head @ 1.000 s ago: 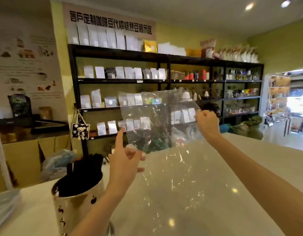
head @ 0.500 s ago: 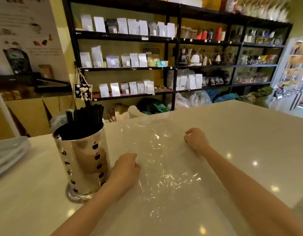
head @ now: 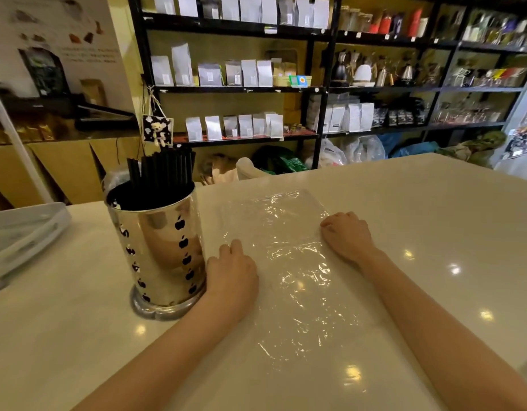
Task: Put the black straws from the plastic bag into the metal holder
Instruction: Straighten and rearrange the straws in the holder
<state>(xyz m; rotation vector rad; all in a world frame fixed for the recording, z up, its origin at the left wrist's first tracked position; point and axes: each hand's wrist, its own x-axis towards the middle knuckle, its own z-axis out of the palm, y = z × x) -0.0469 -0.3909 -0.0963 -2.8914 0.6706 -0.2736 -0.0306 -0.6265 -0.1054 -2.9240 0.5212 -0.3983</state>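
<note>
The clear plastic bag [head: 289, 280] lies flat on the white counter [head: 428, 203], with nothing visible inside it. My left hand [head: 231, 271] rests curled on the bag's left edge, right beside the metal holder [head: 161, 247]. My right hand [head: 346, 235] is curled on the bag's right edge. The shiny holder, punched with apple-shaped holes, stands upright at the left. A bundle of black straws [head: 164, 170] stands in it and sticks out above the rim.
A white plastic tray [head: 22, 232] sits at the counter's left edge. Black shelves [head: 318, 90] with white pouches, kettles and jars fill the wall behind the counter. Bags lie on the floor below them.
Both hands have brought the bag down from in front of the shelves and laid it flat on the counter. My view has tilted downward.
</note>
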